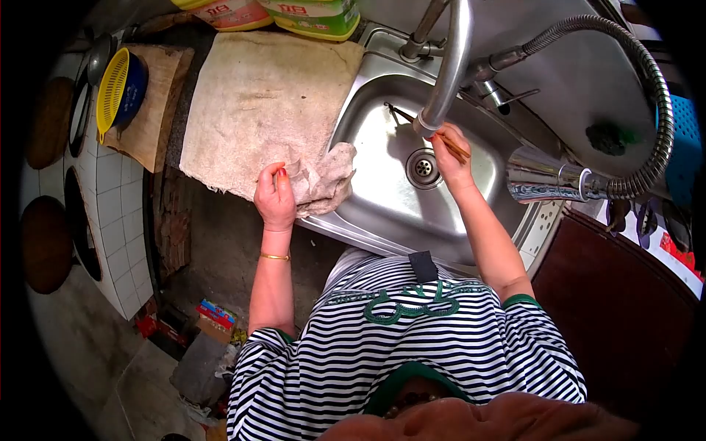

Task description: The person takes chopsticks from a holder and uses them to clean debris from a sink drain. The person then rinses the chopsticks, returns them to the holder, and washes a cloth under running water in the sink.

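My right hand [453,160] is over the sink basin, closed around a pair of thin brown sticks [457,151] that look like chopsticks. Their dark far ends [397,112] show beyond the faucet spout [446,81], which hides their middle. My left hand [276,198] is at the sink's left front corner, fingers closed on the edge of a crumpled greyish cloth [323,182]. The cloth lies partly on a beige mat [257,103] and partly over the rim of the steel sink [375,239]. Below my right hand is the drain [423,168].
Two detergent jugs [312,16] stand behind the mat. At left, a yellow strainer [112,95] and blue bowl [134,90] rest on a wooden board [158,103]. A flexible metal hose [654,73] with a sprayer head [544,176] curves along the right.
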`<action>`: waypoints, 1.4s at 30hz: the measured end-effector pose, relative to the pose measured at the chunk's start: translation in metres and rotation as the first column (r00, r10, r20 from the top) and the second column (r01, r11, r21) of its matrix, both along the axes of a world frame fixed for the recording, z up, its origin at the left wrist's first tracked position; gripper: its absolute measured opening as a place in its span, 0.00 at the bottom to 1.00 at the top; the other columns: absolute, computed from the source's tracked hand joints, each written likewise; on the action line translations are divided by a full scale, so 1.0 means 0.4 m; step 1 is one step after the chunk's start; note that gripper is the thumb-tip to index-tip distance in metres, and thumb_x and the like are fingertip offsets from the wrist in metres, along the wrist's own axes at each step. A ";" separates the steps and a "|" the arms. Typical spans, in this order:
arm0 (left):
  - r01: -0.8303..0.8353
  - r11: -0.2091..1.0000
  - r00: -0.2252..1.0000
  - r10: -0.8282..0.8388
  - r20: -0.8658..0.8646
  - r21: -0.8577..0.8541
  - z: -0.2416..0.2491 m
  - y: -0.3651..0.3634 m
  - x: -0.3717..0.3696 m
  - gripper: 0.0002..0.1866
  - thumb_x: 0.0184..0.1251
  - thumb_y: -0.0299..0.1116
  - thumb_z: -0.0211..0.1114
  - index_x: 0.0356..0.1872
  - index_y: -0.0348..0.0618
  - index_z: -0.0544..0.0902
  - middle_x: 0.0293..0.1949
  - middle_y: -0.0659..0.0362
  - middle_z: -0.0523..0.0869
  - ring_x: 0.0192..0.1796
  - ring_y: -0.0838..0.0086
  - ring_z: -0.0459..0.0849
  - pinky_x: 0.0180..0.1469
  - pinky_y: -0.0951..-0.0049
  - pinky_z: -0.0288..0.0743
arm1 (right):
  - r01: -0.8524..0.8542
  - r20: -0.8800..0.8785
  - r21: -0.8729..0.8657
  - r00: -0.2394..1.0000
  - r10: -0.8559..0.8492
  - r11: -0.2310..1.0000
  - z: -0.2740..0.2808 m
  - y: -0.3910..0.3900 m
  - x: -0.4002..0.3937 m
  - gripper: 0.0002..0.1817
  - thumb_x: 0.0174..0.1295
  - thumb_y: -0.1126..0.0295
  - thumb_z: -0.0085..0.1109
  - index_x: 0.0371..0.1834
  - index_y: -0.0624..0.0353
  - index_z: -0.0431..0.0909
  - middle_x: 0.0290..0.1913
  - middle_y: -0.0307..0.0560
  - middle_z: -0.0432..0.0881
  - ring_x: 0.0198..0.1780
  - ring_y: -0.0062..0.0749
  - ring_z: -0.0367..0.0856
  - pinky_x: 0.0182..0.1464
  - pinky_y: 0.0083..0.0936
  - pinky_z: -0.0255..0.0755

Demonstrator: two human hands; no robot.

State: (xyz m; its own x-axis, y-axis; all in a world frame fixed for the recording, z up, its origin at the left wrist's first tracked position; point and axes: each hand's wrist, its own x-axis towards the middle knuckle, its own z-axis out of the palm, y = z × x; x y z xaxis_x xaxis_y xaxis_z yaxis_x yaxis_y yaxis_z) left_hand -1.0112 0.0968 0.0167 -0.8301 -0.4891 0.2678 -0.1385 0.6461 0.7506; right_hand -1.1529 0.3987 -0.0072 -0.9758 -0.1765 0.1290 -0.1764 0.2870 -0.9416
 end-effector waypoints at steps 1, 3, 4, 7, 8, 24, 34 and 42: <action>-0.003 1.000 1.000 0.003 0.010 0.003 0.002 0.001 0.000 0.07 0.64 0.25 0.54 0.40 0.37 0.79 0.34 0.53 0.82 0.37 0.68 0.81 0.41 0.73 0.73 | 0.006 -0.026 0.020 1.000 -0.006 1.000 -0.004 -0.001 0.000 0.06 0.56 0.81 0.52 0.36 0.65 0.78 0.38 0.47 0.78 0.36 0.28 0.79 0.41 0.20 0.73; -0.009 1.000 1.000 0.008 0.029 0.011 0.008 0.002 0.000 0.07 0.63 0.25 0.56 0.39 0.38 0.78 0.35 0.50 0.83 0.38 0.60 0.82 0.41 0.69 0.75 | 0.021 -0.078 0.060 0.997 -0.017 0.998 -0.014 -0.002 -0.003 0.06 0.56 0.81 0.53 0.36 0.65 0.78 0.38 0.47 0.79 0.36 0.29 0.79 0.41 0.20 0.72; -0.008 1.000 1.000 0.008 0.028 0.009 0.008 0.002 -0.001 0.07 0.63 0.25 0.56 0.39 0.38 0.78 0.35 0.50 0.83 0.38 0.60 0.82 0.41 0.69 0.75 | 0.025 -0.062 0.048 0.998 -0.022 0.999 -0.016 -0.002 -0.004 0.06 0.56 0.80 0.53 0.36 0.64 0.78 0.38 0.47 0.79 0.36 0.29 0.79 0.41 0.20 0.73; -0.009 1.000 1.000 0.009 0.026 0.009 0.005 0.001 0.000 0.07 0.62 0.25 0.56 0.39 0.38 0.78 0.35 0.50 0.83 0.37 0.61 0.82 0.41 0.69 0.75 | 0.028 -0.036 0.024 0.999 -0.027 0.999 -0.024 -0.006 -0.005 0.06 0.56 0.80 0.53 0.35 0.64 0.78 0.38 0.48 0.79 0.36 0.30 0.79 0.41 0.21 0.73; -0.011 1.000 1.000 0.011 0.024 0.014 0.003 0.001 0.000 0.07 0.62 0.25 0.56 0.39 0.38 0.78 0.35 0.50 0.83 0.37 0.61 0.82 0.41 0.69 0.75 | 0.022 -0.045 0.028 0.999 -0.021 0.999 -0.028 -0.004 -0.008 0.06 0.56 0.79 0.53 0.35 0.64 0.79 0.38 0.48 0.79 0.36 0.30 0.79 0.41 0.21 0.73; -0.010 1.000 1.000 0.010 0.024 -0.005 0.007 0.001 -0.002 0.06 0.63 0.25 0.56 0.39 0.38 0.78 0.35 0.50 0.83 0.37 0.60 0.82 0.40 0.69 0.75 | 0.025 -0.009 -0.010 1.000 -0.025 1.000 -0.039 -0.029 -0.018 0.07 0.56 0.80 0.52 0.36 0.65 0.78 0.37 0.47 0.78 0.37 0.28 0.78 0.41 0.21 0.71; -0.002 1.000 1.000 0.002 0.000 -0.011 0.002 0.001 -0.002 0.07 0.64 0.24 0.54 0.39 0.37 0.79 0.34 0.54 0.82 0.36 0.71 0.80 0.42 0.74 0.73 | 0.151 0.261 -0.102 0.958 -0.120 0.983 -0.008 -0.033 -0.036 0.08 0.60 0.77 0.51 0.38 0.67 0.79 0.37 0.47 0.80 0.35 0.27 0.81 0.41 0.19 0.73; 0.002 1.000 1.000 -0.002 -0.006 -0.002 0.001 0.001 0.000 0.07 0.64 0.24 0.54 0.39 0.36 0.79 0.34 0.55 0.82 0.37 0.71 0.80 0.42 0.75 0.73 | 0.258 0.425 -0.282 0.897 -0.121 0.924 -0.032 -0.018 -0.073 0.08 0.59 0.76 0.52 0.36 0.71 0.78 0.35 0.49 0.81 0.35 0.29 0.81 0.40 0.21 0.75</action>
